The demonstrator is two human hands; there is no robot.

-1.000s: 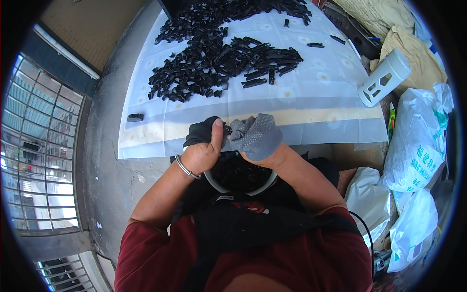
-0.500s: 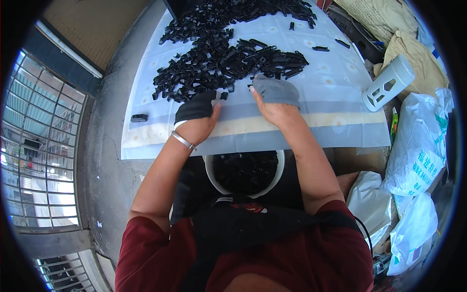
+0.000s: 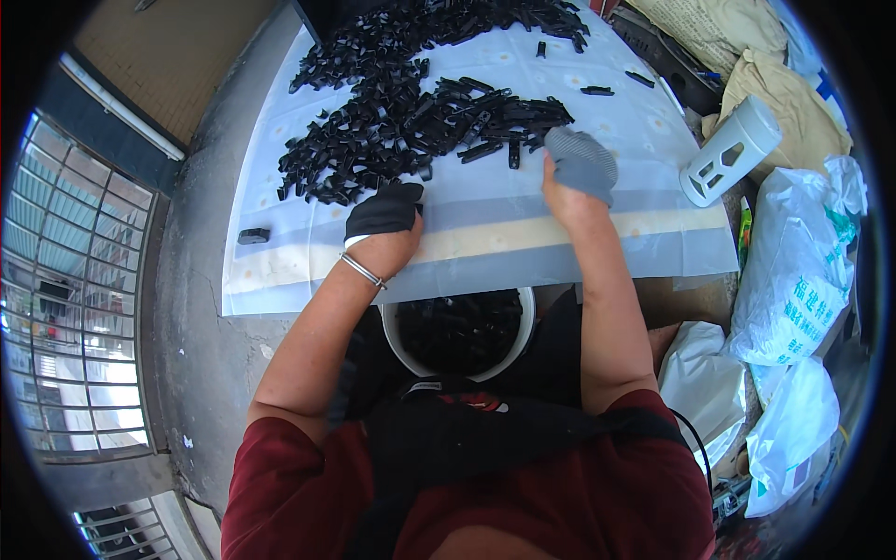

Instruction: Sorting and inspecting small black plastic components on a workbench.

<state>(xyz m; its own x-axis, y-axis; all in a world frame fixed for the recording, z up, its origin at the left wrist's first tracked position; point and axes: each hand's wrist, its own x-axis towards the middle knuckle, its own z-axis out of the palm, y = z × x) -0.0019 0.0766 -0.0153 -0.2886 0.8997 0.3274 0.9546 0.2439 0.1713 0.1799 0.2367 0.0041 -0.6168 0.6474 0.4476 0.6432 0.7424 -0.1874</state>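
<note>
My left hand [image 3: 385,229], in a black fingerless-looking glove with a metal bracelet at the wrist, is closed over the near edge of the table. A small black plastic piece [image 3: 417,209] shows at its thumb side, mostly covered by the fingers. My right hand [image 3: 580,177], in a grey glove, is at the right end of the pile of long black plastic pieces [image 3: 504,119]; its fingertips are hidden behind the glove. Left of these lies a heap of small black curved clips [image 3: 345,154].
A white bucket [image 3: 392,350] of black pieces stands below the edge of the covered table [image 3: 653,210]. A pale cylindrical holder [image 3: 731,152] leans at the right, beside white sacks [image 3: 793,271]. A single black block [image 3: 253,236] lies at the left.
My right hand has moved right and slightly away, to the end of the long pieces. My left hand has come slightly nearer to me. The whole view has shifted a little.
</note>
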